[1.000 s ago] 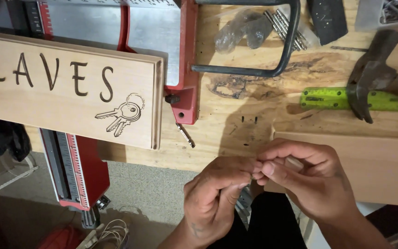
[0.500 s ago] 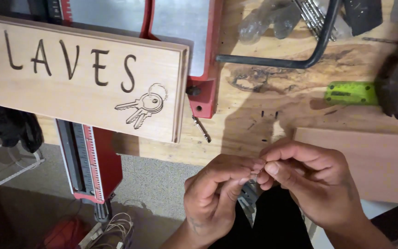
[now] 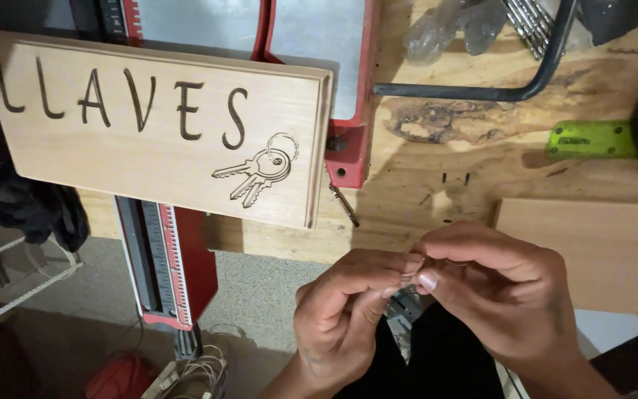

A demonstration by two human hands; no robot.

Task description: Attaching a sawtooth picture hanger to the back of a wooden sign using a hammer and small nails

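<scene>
My left hand [image 3: 348,310] and my right hand [image 3: 503,295] meet fingertip to fingertip in front of the workbench edge. Between the fingertips they pinch a very small object [image 3: 416,267]; it is too hidden to tell what it is. A light wooden sign board [image 3: 149,125] with burnt-in letters and an engraved bunch of keys [image 3: 260,171] lies at the upper left, overhanging the bench. A small screw or nail [image 3: 344,205] lies just below the board's right corner.
A red-framed saw with a metal plate [image 3: 348,140] and ruler bar [image 3: 162,266] sits under the board. On the wooden bench [image 3: 437,148]: a plain board [image 3: 592,247], a green-handled tool [image 3: 592,140], a black bent bar [image 3: 481,92], loose nails [image 3: 529,22]. Floor below holds cord [image 3: 201,369].
The view has shifted, so the sign board and bench now sit further right and lower in frame. Both hands stay together at the bench edge, fingers still working the small object.
</scene>
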